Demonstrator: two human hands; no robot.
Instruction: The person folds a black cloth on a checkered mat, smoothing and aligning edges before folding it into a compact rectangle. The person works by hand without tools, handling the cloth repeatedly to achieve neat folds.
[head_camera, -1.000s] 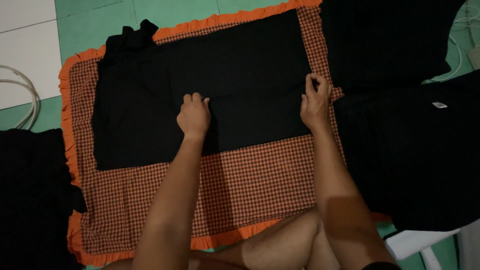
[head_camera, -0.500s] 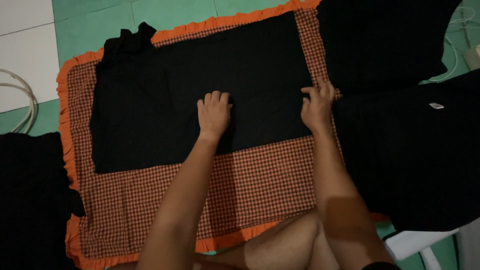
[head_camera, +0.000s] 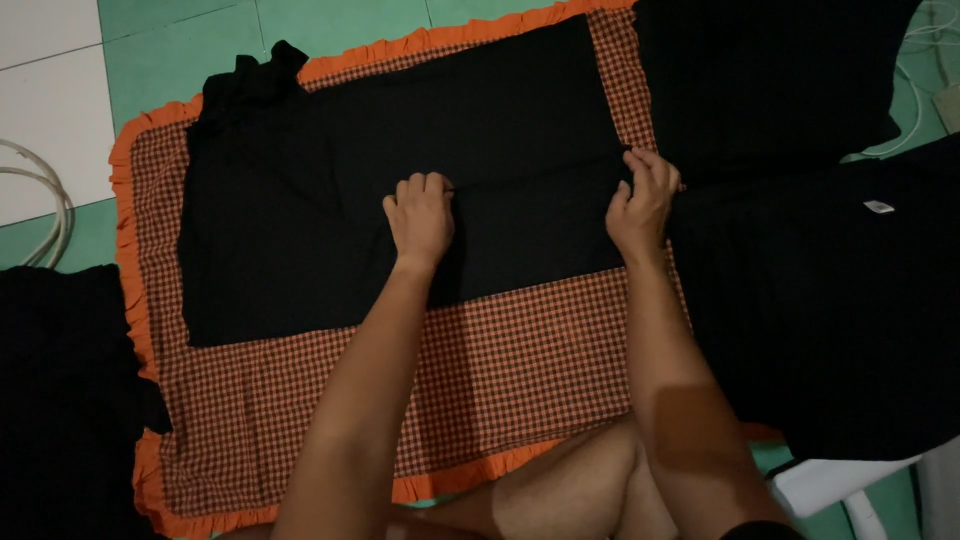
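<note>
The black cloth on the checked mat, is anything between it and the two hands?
Nothing visible is. The left hand lies right on the black cloth near its middle, and the right hand grips its right edge, fingers curled on the fabric. Both touch it directly on the checked mat.

Left hand (head_camera: 422, 218) farther up garment (head_camera: 300, 220).

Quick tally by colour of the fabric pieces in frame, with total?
Black: 4 (garment spread on the mat under both hands, pile at top right, piece at right, piece at lower left)
Orange-and-dark checked: 1 (frilled mat)
Total: 5
Left hand and right hand both press on the spread garment.
</note>
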